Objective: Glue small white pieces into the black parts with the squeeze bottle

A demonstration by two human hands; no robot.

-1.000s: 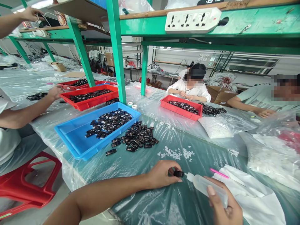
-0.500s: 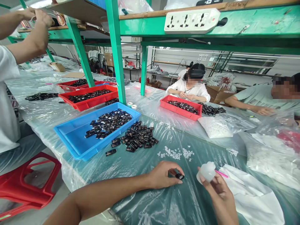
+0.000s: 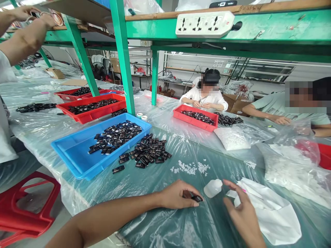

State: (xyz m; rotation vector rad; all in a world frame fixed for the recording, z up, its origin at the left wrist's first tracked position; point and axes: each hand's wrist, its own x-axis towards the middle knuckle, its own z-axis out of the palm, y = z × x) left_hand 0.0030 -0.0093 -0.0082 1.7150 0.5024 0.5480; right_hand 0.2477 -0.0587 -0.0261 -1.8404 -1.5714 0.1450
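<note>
My left hand [image 3: 181, 194] pinches a small black plastic piece [image 3: 197, 198] between thumb and fingers, low over the plastic-covered table. Just right of it a small white translucent bottle [image 3: 213, 188] stands slightly tilted in view on the table. My right hand [image 3: 240, 206] is apart from the bottle, thumb and forefinger spread, holding nothing. Beyond the hands lie small white bits [image 3: 190, 167] in a loose scatter. A pile of black pieces [image 3: 150, 150] like the held one lies further left, beside a blue tray [image 3: 69, 151] partly filled with more of them.
A white cloth [image 3: 278, 220] lies by my right hand, a pink stick [image 3: 244, 190] on it. Bags of white parts [image 3: 289, 175] are at the right. Red trays [image 3: 195, 119] stand farther back. Green shelf posts [image 3: 121, 62] rise from the table. Co-workers sit across; another person's arms [image 3: 26, 31] are upper left.
My right hand has put the white bottle down on the table and let go, its fingers now spread. My left hand still holds the black piece. The view has shifted slightly.
</note>
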